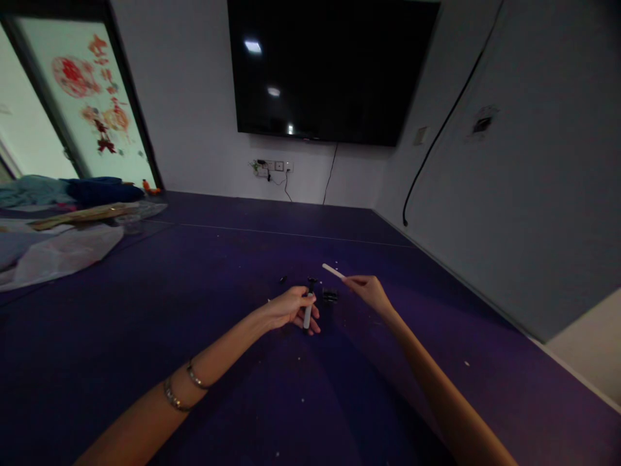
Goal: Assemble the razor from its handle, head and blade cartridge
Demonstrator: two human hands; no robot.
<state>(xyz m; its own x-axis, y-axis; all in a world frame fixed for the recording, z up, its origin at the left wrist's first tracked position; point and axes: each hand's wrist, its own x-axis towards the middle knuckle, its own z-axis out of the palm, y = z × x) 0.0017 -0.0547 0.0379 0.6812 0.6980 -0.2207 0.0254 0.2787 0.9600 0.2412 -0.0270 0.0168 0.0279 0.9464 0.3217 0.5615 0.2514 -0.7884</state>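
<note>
My left hand (290, 307) is closed on a slim razor-like tool with a pale grey handle (307, 316) and a small dark crosspiece at its top. Its thumb presses the handle while the lower fingers curl loosely beside it. Between thumb and fingertips, my right hand (371, 291) pinches a thin, pale, round-ended flat stick (332, 270), which points up and left. The two hands are apart. Just right of the left hand lies a small black object (330, 296), too small to name. A tiny black piece (283, 279) rests farther left.
The dark purple surface (218, 388) carries scattered white specks. Plastic bags (72, 255) and folded cloths (101, 190) lie at the left. A large television (330, 71) hangs on the back wall above sockets (278, 166). A black cable (436, 139) runs down the right wall.
</note>
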